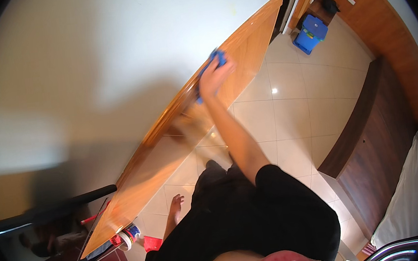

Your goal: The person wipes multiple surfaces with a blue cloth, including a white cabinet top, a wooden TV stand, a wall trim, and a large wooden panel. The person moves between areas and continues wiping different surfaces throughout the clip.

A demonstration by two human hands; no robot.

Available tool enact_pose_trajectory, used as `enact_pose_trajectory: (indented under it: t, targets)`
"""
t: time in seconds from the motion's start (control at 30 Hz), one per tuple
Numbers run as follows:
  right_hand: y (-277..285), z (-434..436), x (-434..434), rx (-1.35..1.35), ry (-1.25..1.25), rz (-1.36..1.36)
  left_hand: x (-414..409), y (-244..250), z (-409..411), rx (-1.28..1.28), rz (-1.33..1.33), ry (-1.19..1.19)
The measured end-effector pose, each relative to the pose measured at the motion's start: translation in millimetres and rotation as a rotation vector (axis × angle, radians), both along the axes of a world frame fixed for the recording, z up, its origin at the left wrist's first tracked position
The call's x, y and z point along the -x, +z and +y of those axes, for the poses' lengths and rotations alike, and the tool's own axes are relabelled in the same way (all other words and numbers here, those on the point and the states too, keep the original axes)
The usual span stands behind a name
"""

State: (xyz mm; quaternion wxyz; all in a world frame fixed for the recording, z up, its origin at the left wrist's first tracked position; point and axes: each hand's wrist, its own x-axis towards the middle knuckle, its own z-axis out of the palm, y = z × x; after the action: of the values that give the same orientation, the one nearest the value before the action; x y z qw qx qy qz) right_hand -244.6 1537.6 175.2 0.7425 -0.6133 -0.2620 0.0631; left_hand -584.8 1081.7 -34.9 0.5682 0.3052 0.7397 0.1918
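My right hand (215,75) grips a blue cloth (218,57) and presses it along the top ledge of the wood wall panelling (249,46). Part of the cloth sticks out above the fingers and a corner shows below the palm. Low beside my body hangs my left hand (176,204), empty, with its fingers loosely bent and apart. The glossy wood ledge (169,115) runs diagonally under a white wall (138,42).
A blue lidded bin (311,33) stands on the tiled floor (291,118) at upper right. The dark wood bed frame (381,173) carries a white mattress (410,193). At lower left are a wall-mounted television (52,235), a white bucket (130,236) and a red dustpan (153,243).
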Motion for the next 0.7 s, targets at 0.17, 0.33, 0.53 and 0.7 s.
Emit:
enact_pose_trajectory:
  t: [0.17,0.33,0.53,0.7]
  targets:
    - [4.0,64.9,-80.3,0.129,-0.065,0.011,-36.3,4.3,1.4,0.093,-0.114,-0.039]
    - [0.0,31.0,-43.9,0.116,-0.037,-0.074,-41.8,-8.4,15.3,0.065,-0.061,-0.230]
    - [-24.9,-22.3,14.6,0.004,0.134,-0.270,-37.6,-31.2,66.8,0.115,-0.041,-0.194]
    - [-20.4,41.4,-58.8,0.137,-0.014,-0.221,-65.8,-26.5,122.3,-0.006,-0.079,-0.078]
